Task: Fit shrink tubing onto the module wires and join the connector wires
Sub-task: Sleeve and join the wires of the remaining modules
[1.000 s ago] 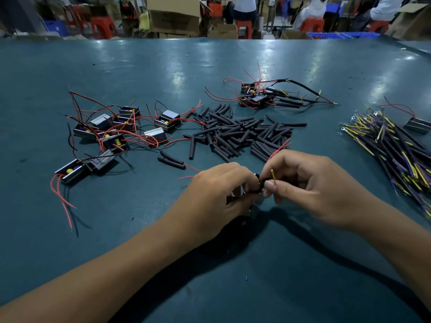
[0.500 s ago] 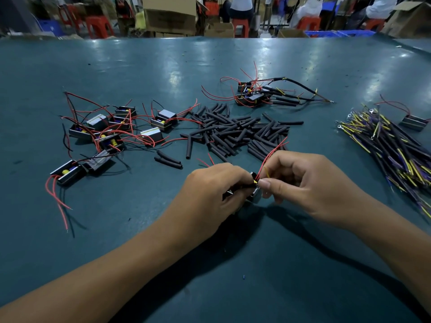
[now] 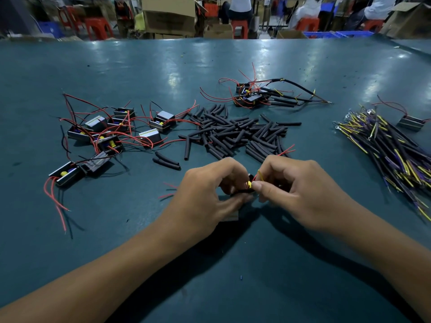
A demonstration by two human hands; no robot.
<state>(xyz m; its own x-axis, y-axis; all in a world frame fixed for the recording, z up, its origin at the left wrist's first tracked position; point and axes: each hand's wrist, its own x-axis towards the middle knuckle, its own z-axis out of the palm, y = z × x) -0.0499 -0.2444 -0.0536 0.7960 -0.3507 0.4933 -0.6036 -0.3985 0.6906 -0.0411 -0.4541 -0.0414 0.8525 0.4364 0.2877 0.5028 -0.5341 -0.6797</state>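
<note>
- Centrally, the left hand (image 3: pixel 211 194) and the right hand (image 3: pixel 296 190) meet fingertip to fingertip just above the teal counter (image 3: pixel 233 287).
- Left hand: fingers curled, gripping a small dark module (image 3: pixel 242 193) whose grey underside shows below the thumb; red wires (image 3: pixel 166 195) trail out to its left onto the counter.
- Right hand: thumb and forefinger pinching a thin yellow wire (image 3: pixel 260 175) at the module; further red wire ends (image 3: pixel 286 150) rise behind the knuckles.
- Heap of black shrink tubing pieces (image 3: pixel 235 134): lying loose on the counter just beyond both hands, with two stray pieces (image 3: pixel 166 160) to its near left.
- Cluster of unworked modules (image 3: pixel 105 134) with tangled red and black leads: left of the tubing heap.
- Group of modules with tubing fitted (image 3: pixel 254 96): beyond the heap, black sleeved leads running right.
- Bundle of connector wires (image 3: pixel 384 150), black, yellow and purple: at the right edge, with a single module (image 3: pixel 411 122) just beyond it.
- Cardboard boxes (image 3: pixel 169 15) and red stools (image 3: pixel 98 26): past the counter's far edge.
</note>
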